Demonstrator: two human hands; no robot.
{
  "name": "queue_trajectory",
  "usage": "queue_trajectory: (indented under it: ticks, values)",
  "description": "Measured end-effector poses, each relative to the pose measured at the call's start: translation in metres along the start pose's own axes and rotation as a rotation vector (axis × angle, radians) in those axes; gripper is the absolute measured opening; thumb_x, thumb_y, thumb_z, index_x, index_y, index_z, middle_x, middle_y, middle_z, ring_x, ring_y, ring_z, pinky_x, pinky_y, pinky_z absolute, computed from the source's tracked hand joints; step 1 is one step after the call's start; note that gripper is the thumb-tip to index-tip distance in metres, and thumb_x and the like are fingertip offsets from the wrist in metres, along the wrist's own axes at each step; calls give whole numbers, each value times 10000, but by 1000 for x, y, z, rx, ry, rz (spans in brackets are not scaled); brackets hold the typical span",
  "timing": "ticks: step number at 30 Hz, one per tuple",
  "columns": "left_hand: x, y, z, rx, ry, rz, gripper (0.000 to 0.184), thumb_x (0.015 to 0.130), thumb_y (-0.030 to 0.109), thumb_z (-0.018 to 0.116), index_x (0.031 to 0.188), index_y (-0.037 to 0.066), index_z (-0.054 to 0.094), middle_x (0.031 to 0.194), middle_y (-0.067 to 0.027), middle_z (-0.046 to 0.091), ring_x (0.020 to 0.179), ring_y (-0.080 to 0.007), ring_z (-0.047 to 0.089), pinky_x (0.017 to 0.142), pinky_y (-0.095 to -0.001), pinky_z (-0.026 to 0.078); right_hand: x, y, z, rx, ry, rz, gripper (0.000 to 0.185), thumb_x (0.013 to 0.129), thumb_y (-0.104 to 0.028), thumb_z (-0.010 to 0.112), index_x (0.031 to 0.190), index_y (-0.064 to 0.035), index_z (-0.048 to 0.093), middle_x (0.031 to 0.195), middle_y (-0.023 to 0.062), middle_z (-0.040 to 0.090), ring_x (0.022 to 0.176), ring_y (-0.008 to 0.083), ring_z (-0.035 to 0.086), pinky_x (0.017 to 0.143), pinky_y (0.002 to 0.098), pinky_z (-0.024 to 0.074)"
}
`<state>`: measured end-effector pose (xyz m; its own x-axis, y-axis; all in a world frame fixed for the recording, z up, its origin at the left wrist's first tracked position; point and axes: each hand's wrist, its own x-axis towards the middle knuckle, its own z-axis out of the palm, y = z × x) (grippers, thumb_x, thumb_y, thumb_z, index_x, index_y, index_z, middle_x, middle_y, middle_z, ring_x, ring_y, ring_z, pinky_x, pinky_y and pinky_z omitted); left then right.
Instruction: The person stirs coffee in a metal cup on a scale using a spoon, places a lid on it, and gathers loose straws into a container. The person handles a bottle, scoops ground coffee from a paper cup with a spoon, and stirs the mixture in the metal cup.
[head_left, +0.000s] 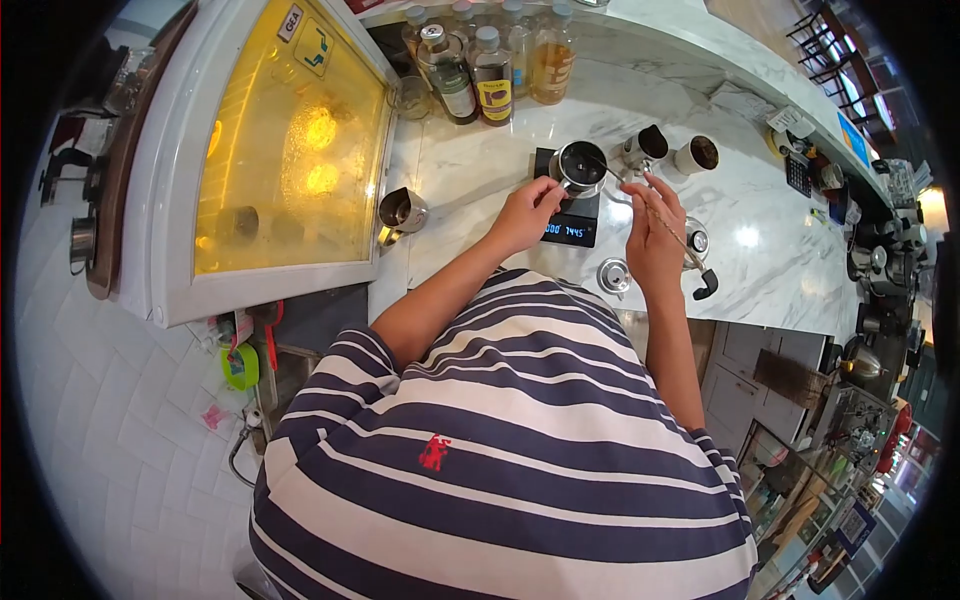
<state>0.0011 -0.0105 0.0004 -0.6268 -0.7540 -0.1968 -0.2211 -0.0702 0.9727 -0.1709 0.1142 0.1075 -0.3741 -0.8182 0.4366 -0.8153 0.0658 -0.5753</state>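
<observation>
My left hand [525,214] pinches the handle of a round metal cup [580,168] with dark contents. Beneath the cup is a black digital scale [568,230] with a lit blue display. In my right hand [655,225] is a long, thin twisted-handled spoon [668,225], its tip reaching over the cup's right rim. Just beyond my right hand stand a metal pitcher [646,146] and a white cup [697,155] with dark contents. A small round metal piece [614,276] lies left of my right wrist.
A glass-doored fridge [290,140] lit yellow stands at left, beside a metal pitcher [402,212]. Several bottles [493,80] line the counter's back. A black-ended object [706,285] and a round metal lid [698,242] are right of my right hand.
</observation>
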Motion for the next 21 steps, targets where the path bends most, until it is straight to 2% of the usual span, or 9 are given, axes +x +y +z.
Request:
queue_trajectory:
  ticks: [1,7,10,13,21]
  values:
    - [0,2,-1,8,-14,-14,249,1092,261,537,1084,44,658,865,-17,634,836,-105,586,788,-264,477,-2,3,0,10,-3,-8,148,1032,-125,600,1088,-89,732,1070,70,751,1259,286,612,996,458,443]
    - [-1,5,-1,-6,-21,-2,247,1093,253,538,1087,38,660,871,-18,631,835,-105,580,788,-265,475,0,-6,3,4,-23,-87,129,1016,-98,614,1073,-78,728,1065,72,750,1236,300,623,979,464,450]
    - [0,3,-2,5,-37,-5,245,1094,249,539,1092,38,662,872,-19,631,833,-104,577,785,-264,473,1,-8,4,-6,13,-48,129,1016,-96,614,1073,-78,728,1064,74,750,1232,299,626,960,462,454]
    - [-1,3,-1,-13,13,36,249,1059,260,574,1074,42,693,827,-33,660,763,-123,596,713,-284,481,-2,-6,-1,-13,41,1,131,1017,-93,611,1074,-77,728,1065,70,750,1227,300,630,954,456,453]
    - [2,-3,-2,-15,20,49,229,1050,242,603,1074,37,703,842,-38,681,772,-123,609,732,-289,496,-4,-9,2,16,-9,-41,146,1027,-109,599,1088,-79,728,1073,57,750,1228,297,632,985,462,443]
